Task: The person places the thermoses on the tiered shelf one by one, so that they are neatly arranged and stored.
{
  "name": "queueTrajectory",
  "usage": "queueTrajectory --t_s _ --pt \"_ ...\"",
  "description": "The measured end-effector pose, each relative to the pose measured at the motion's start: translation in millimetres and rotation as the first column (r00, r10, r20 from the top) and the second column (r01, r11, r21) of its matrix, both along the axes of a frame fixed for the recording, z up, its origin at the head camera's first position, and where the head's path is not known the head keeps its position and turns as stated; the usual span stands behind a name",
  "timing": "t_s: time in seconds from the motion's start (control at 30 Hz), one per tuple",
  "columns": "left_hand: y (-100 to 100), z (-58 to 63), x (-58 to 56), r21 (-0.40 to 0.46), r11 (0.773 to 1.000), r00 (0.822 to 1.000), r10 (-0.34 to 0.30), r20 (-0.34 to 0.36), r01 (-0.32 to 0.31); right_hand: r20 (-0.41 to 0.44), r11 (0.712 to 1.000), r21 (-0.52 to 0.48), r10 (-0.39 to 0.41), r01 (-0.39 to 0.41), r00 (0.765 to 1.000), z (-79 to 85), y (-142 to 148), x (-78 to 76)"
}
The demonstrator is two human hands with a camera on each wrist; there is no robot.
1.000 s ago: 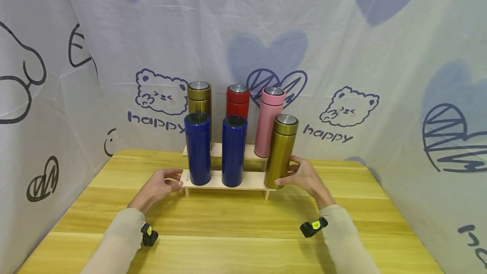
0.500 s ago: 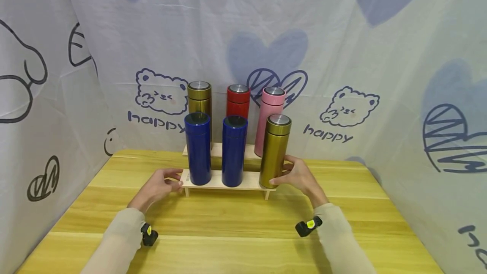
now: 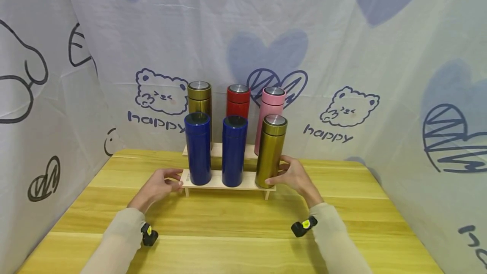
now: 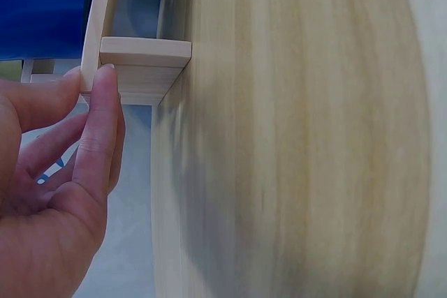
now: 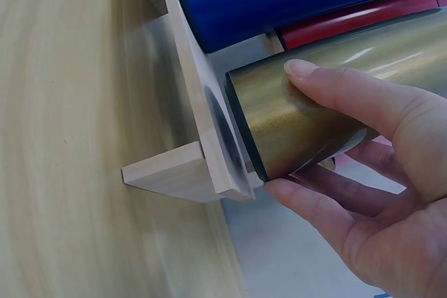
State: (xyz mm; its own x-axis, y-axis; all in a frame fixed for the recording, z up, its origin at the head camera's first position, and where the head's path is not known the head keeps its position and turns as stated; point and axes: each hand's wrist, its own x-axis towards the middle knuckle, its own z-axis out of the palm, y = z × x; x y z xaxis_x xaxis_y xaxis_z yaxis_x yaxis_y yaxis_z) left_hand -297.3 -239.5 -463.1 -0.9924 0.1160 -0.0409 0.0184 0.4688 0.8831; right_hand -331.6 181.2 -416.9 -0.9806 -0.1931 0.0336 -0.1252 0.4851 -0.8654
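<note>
My right hand (image 3: 294, 177) grips a gold thermos bottle (image 3: 271, 153) low on its body, thumb in front and fingers behind. Its base is close over the right end of the front tier of a wooden two-tier stand (image 3: 216, 179); in the right wrist view a dark round patch shows on the board beneath the base (image 5: 246, 130). At the other end, my left hand (image 3: 161, 184) pinches the edge of the board (image 4: 91, 68) between thumb and fingers. A blue thermos (image 3: 198, 155) and a second blue thermos (image 3: 233, 155) stand upright on the same tier.
On the back tier stand another gold thermos (image 3: 199, 100), a red thermos (image 3: 238, 101) and a pink thermos (image 3: 267, 115), partly hidden by the front row. The stand sits on a wooden table (image 3: 228, 231). A printed cloth (image 3: 182, 24) hangs behind and at the sides.
My right hand has moved left with the gold thermos, bringing it over the stand's right end and more upright. The left hand has stayed at the board's edge.
</note>
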Motion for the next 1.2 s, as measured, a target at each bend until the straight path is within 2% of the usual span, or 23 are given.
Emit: queueTrajectory --t_s 0.8,1.2 --pt "-1 1.0 -0.2 0.005 1.0 1.0 -0.017 -0.008 0.017 -0.013 1.0 -0.018 0.0 0.0 1.0 -6.9 -7 -3.2" --pt "0 0.8 0.1 0.015 1.0 1.0 -0.003 0.006 0.003 -0.004 0.999 -0.042 -0.021 0.021 1.0 -10.3 -12 -4.4"
